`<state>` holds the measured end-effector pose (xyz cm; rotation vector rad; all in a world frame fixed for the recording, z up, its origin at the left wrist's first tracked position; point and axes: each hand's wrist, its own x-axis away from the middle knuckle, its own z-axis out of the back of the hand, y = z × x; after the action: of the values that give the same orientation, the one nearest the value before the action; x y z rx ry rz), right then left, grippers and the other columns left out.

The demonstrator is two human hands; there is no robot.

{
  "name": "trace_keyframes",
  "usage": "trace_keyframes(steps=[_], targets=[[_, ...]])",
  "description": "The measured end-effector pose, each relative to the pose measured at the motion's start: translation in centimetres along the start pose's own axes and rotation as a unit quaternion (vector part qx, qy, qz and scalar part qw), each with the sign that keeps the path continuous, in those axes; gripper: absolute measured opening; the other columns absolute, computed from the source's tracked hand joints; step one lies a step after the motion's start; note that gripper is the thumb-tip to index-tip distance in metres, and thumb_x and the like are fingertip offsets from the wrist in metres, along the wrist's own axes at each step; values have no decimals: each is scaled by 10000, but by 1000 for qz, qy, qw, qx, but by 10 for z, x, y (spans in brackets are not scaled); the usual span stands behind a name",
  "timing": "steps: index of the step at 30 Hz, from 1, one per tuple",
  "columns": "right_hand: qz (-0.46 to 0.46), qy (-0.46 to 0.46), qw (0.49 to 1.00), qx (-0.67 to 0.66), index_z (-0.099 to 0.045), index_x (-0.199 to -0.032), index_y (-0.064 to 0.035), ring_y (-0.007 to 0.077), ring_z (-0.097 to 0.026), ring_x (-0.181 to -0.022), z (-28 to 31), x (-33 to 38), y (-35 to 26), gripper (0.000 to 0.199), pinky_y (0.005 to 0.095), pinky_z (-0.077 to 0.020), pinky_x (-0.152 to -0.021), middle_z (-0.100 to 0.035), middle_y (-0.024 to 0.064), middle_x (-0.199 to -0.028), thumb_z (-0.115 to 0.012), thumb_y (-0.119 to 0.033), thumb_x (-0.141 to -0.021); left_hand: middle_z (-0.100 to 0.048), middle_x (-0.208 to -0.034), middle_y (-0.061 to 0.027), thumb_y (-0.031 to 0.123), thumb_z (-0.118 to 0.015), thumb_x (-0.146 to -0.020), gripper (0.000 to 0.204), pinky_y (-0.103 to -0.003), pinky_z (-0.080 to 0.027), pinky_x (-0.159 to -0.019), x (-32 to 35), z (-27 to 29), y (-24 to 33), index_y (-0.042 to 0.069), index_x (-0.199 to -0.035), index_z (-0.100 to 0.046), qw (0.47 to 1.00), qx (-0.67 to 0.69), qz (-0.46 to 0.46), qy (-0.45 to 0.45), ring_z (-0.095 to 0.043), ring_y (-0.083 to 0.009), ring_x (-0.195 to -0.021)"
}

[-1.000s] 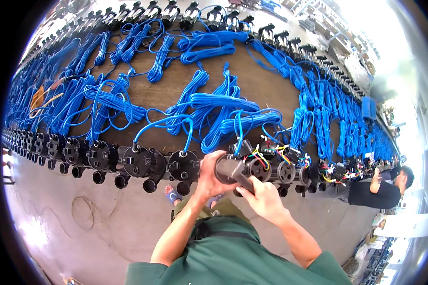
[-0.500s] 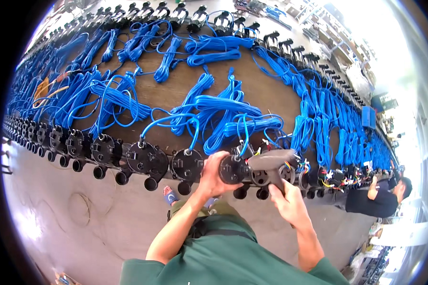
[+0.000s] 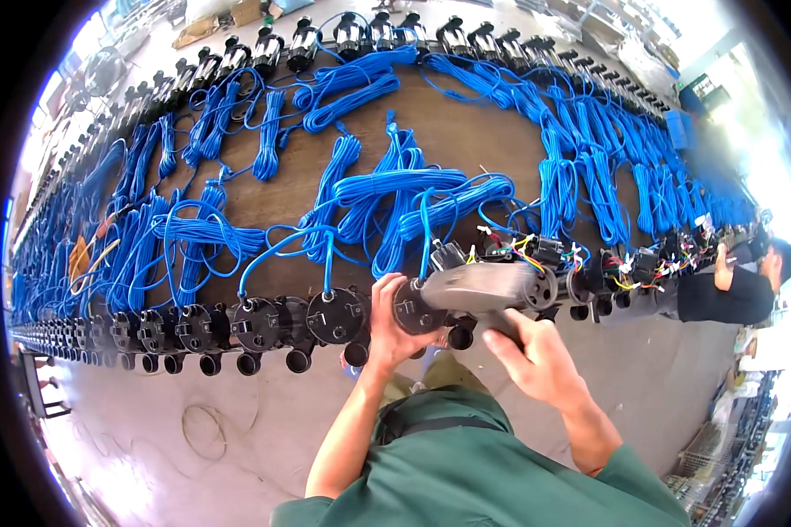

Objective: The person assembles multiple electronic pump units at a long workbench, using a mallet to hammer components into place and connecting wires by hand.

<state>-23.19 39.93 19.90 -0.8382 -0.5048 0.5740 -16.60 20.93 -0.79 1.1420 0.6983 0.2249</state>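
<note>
My left hand [image 3: 392,323] is wrapped round the side of a black round housing [image 3: 413,309] at the near table edge, with a blue cable rising from its top. In my right hand [image 3: 540,362] is a grey pistol-grip power screwdriver [image 3: 479,288], smeared by motion. Its front end overlaps the right edge of the housing's face; whether the tip touches a screw is hidden. Left of my left hand sits another black round housing [image 3: 337,316] with its own blue cable. Beyond lie bundled blue cables [image 3: 400,184].
More black housings line the near edge, those on the right [image 3: 606,274] with coloured wires exposed. Bundled blue cables [image 3: 589,176] cover much of the brown table [image 3: 475,132]. Black-and-clear units [image 3: 351,37] stand along the far edge. A person in black [image 3: 725,290] works at the right.
The view has turned, shifting the table. The screwdriver has moved left relative to the housing, so its front now overlaps the housing's face. My left hand keeps its hold.
</note>
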Motion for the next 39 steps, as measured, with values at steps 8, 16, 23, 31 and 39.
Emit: trace_keyframes(steps=[8, 16, 23, 31, 39], targets=[[-87, -73, 993, 19, -654, -944, 40, 294, -608, -516, -8, 3, 62, 405, 432, -458, -531, -630, 201, -631, -692, -359, -1008, -541, -1335, -152, 192, -1000, -535, 1039, -417, -459, -1097, 3, -2, -2, 18, -1414, -474, 999, -7, 46, -26, -562, -291, -1243], [-155, 49, 964, -209, -609, -890, -27, 52, -472, -595, -25, 47, 128, 345, 280, -374, -520, -540, -45, -658, -728, -328, -1011, -551, -1342, -211, 217, -911, -744, 774, -443, -464, -1035, 136, -33, -66, -19, -1359, -505, 899, -1, 433, -72, -551, -310, -1265], [-285, -6, 885, -369, -544, -842, -44, 52, -487, -578, -40, 48, 158, 452, 249, -384, -501, -543, -25, -680, -677, -427, -1040, -617, -1397, -118, 220, -885, -780, 757, -459, -405, -1139, 148, -70, -114, 84, -1442, -543, 936, -9, 338, -99, -558, -305, -1328], [-186, 19, 882, -433, -525, -837, -53, 55, -419, -546, -37, 36, 129, 398, 254, -344, -480, -451, -33, -638, -588, -351, -1093, -689, -1127, -60, 146, -832, -777, 525, -379, -527, -917, 191, -82, -156, 61, -1258, -638, 924, 70, 376, 13, -638, -211, -1009], [-323, -37, 887, -327, -548, -799, -51, 69, -503, -561, -46, 59, 163, 445, 259, -403, -512, -561, -16, -654, -655, -398, -1057, -687, -1047, -30, 122, -864, -762, 492, -358, -539, -847, 158, -61, -125, 45, -1200, -654, 927, 63, 367, -39, -636, -175, -936]])
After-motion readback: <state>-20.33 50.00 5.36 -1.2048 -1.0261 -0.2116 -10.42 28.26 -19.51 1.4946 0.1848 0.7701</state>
